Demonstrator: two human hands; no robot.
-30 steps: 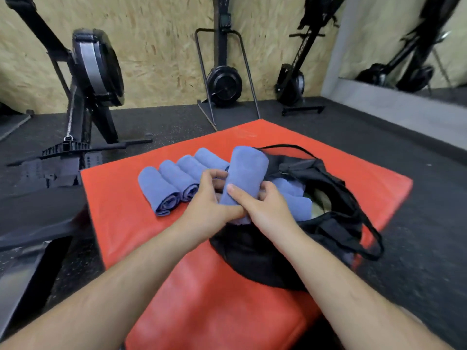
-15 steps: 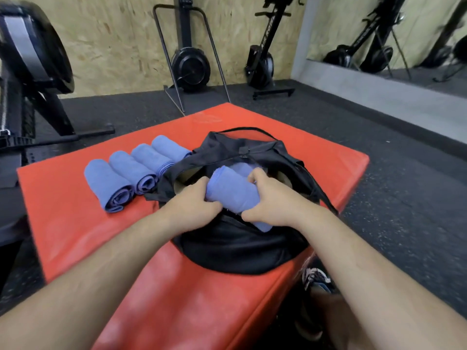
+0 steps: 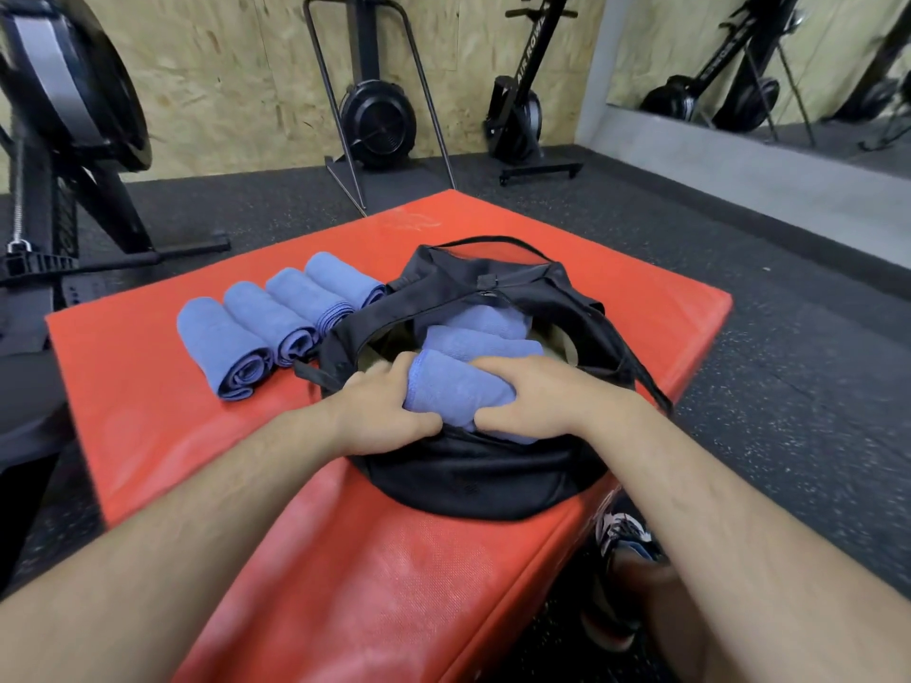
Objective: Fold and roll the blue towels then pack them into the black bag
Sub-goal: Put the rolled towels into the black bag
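Now the left hand (image 3: 389, 411) and right hand (image 3: 537, 401) grip either end of the roll (image 3: 451, 391), which lies crosswise in the bag (image 3: 473, 480) mouth at its near rim, just this side of two packed rolls (image 3: 485, 340), by the mat (image 3: 345, 559) right edge.

Head camera looks forward and down, close over mat (image 3: 394, 559).
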